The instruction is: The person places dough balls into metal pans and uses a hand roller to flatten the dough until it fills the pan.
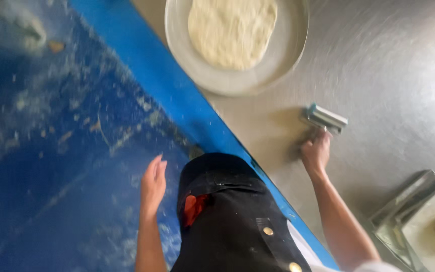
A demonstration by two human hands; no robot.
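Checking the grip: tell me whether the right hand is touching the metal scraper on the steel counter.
Touching. The head view shows the right hand closed on the metal scraper, fingers wrapped at its handle with no gap, though motion blur softens the edges.

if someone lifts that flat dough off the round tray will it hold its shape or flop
The dough will probably flop: it lies thin and spread flat on the round tray. Its matte, floury-looking surface suggests it may release without much sticking. It likely stretches or tears if lifted by one edge.

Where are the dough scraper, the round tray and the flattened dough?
dough scraper (324, 119), head view, on its metal blade.
round tray (288, 50), head view, on its bare right rim.
flattened dough (231, 30), head view, on its middle.
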